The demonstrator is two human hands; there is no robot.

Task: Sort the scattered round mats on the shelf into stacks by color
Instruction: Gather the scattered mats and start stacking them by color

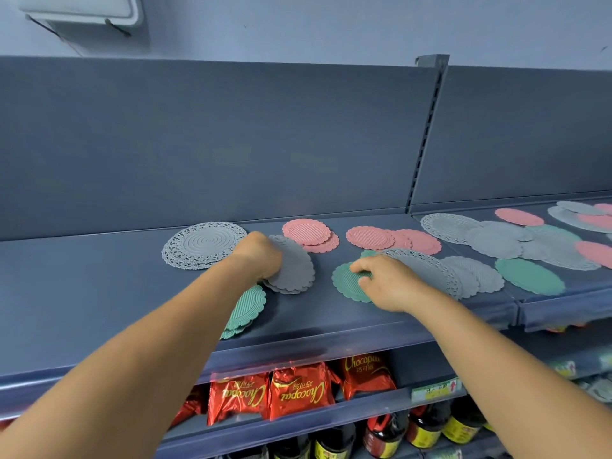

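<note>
Two red packets (299, 390) nearest us read "Chocopau", upside down. Up on the shelf (99, 309), the left hand (260, 255) has fingers curled round a grey mat (294, 270), tilted above the green stack (246, 308). The right hand (385, 281) pinches a green mat (347, 283) beside grey ones. Best peel just that one free, sliding low, then onto the green stack. Pink mats (308, 231) wait behind.
</note>
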